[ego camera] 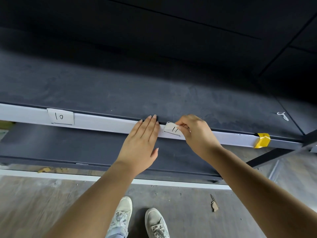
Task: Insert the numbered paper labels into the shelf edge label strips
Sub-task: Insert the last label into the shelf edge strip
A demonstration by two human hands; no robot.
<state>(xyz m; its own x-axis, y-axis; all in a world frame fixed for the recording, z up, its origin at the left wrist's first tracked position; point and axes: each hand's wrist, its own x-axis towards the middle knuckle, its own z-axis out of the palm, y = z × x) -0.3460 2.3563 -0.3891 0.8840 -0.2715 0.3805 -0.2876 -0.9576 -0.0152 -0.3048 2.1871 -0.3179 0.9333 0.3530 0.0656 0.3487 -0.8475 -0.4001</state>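
Right hand (197, 134) pinches label "11" (172, 130) at label strip (106, 121), apparently half-seated; left hand (142, 141) flat beside; yellow tape (262, 140) right.

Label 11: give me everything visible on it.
Label 11 is a small off-white paper slip with "11" handwritten in dark ink and a dark line along its lower edge. It lies against the pale strip on the shelf's front edge, tilted, its top left corner sticking up above the strip, so it looks not fully seated. The right hand pinches its right end and hides that part. The left hand lies flat on the strip just left of it.
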